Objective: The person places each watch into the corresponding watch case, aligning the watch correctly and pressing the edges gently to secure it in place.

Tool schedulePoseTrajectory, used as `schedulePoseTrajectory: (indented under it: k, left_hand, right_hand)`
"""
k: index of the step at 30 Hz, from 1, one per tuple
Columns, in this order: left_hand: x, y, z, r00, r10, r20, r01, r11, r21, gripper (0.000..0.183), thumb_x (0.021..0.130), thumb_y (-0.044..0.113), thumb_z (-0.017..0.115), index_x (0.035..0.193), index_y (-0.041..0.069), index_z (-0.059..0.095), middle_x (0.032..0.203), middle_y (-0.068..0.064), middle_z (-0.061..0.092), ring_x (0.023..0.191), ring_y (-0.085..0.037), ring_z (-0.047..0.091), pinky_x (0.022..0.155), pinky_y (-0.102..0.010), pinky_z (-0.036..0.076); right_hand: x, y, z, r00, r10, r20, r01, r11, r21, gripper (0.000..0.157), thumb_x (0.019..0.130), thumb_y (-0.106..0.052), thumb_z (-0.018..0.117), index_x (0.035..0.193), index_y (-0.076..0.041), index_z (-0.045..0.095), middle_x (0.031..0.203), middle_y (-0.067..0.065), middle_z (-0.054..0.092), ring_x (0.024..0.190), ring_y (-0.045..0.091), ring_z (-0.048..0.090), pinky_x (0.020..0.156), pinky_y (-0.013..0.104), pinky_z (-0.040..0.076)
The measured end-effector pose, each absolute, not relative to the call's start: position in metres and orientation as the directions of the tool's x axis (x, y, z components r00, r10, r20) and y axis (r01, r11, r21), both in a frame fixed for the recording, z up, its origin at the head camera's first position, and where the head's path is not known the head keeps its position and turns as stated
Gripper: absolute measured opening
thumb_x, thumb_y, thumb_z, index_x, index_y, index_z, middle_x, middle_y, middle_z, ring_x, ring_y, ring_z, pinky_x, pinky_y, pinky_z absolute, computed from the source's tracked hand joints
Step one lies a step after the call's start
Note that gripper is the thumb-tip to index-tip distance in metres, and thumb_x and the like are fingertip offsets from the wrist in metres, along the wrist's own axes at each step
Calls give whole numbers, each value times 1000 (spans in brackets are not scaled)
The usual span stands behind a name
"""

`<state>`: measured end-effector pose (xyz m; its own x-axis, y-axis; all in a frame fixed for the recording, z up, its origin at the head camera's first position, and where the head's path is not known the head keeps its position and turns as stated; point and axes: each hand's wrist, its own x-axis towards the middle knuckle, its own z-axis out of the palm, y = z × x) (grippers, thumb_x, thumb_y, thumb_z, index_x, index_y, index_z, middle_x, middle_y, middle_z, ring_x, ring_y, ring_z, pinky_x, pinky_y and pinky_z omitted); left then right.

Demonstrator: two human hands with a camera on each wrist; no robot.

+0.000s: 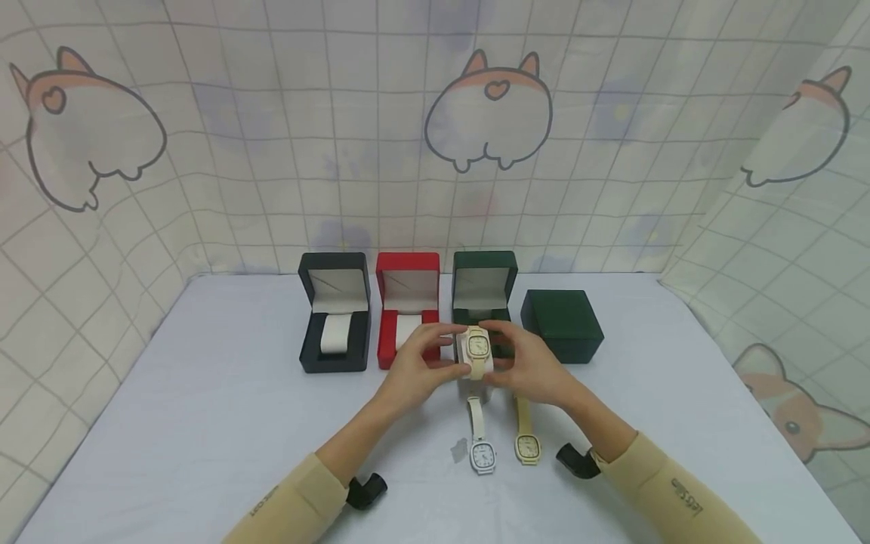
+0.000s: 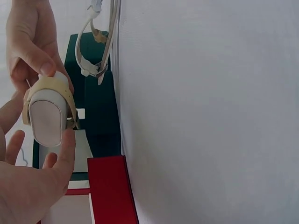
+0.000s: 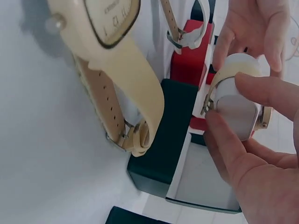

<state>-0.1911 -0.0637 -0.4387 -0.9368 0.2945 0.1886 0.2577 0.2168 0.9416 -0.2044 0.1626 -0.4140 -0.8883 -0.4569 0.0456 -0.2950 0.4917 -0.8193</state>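
A cream-strapped watch [image 1: 478, 347] is wrapped around a white cushion [image 2: 46, 123], held up in front of the open green watch box [image 1: 485, 260]. My left hand [image 1: 414, 370] pinches it from the left between thumb and fingers. From the right, my right hand [image 1: 537, 370] grips the same cushion, its thumb and fingertips on the side in the right wrist view. The strap is buckled, as the clasp [image 3: 207, 106] shows. Below the hands lie a white watch [image 1: 483, 455] and a yellowish watch [image 1: 527, 447], side by side with their straps pointing away.
An open black box [image 1: 311, 340] and an open red box [image 1: 387, 332], each with a white cushion inside, stand left of the green one. To the right sits a closed green box [image 1: 564, 317]. A patterned curtain [image 1: 381, 151] hangs behind the white table [image 1: 204, 378].
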Motion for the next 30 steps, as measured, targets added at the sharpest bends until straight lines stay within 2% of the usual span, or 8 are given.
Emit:
schedulePoseTrajectory:
  k: [3,8,11,13,15,18,23,30]
  left_hand:
    - [-191,-65,-438,-938,297,180,247,206,947,59,87,10,84,140,24,61,139,-3,52,131,-31,53,94,-35,56]
    - [-190,-64,-435,-942,293,166,225,180,958,60,87,5,83,142,16,60,142,-14,50,131,-40,52,98,-48,54]
    - [-190,-64,-435,-941,297,164,221,172,960,61,87,3,82,142,14,60,142,-15,50,131,-41,51,99,-52,52]
    - [-191,-64,-435,-940,300,160,222,186,957,59,87,5,83,141,16,61,142,-12,51,130,-40,52,100,-51,52]
    - [-192,-65,-437,-940,302,157,225,206,953,58,87,10,83,140,22,62,141,-7,52,129,-36,54,98,-46,54]
    - [-191,-65,-436,-940,307,148,224,229,947,56,88,13,83,139,24,62,141,-8,52,128,-34,55,95,-42,56]
    - [-191,-66,-436,-937,321,137,221,241,945,56,88,14,83,139,24,61,143,-10,51,128,-34,55,96,-40,56]
    - [-192,-66,-436,-939,319,130,219,259,941,57,88,14,83,140,20,61,141,-4,52,128,-32,54,96,-39,55]
  right_hand:
    - [-208,164,-414,-895,-443,48,-294,505,-812,78,85,4,80,152,-2,41,145,20,51,130,39,54,95,40,55]
    - [-215,166,-410,-903,-425,54,-297,530,-794,77,85,6,79,151,-2,41,145,20,51,131,40,54,94,39,55]
    - [-221,167,-407,-905,-423,46,-297,551,-780,76,84,6,78,150,0,41,144,22,51,130,40,54,94,40,56]
    - [-225,167,-406,-911,-412,35,-288,573,-767,75,84,6,78,150,1,41,143,23,52,129,41,54,94,41,56]
    - [-228,167,-405,-919,-395,21,-275,598,-753,76,83,6,78,150,1,42,141,24,53,128,41,54,94,42,56]
    - [-233,166,-405,-928,-373,3,-253,625,-739,76,83,6,78,150,2,42,140,26,53,127,43,55,93,43,57]
    - [-240,165,-404,-933,-360,-13,-246,663,-708,76,82,5,79,148,3,43,136,27,55,119,42,61,89,43,59]
    - [-250,164,-402,-931,-362,-34,-254,714,-652,73,82,1,81,146,3,46,129,27,60,102,34,68,86,45,59]
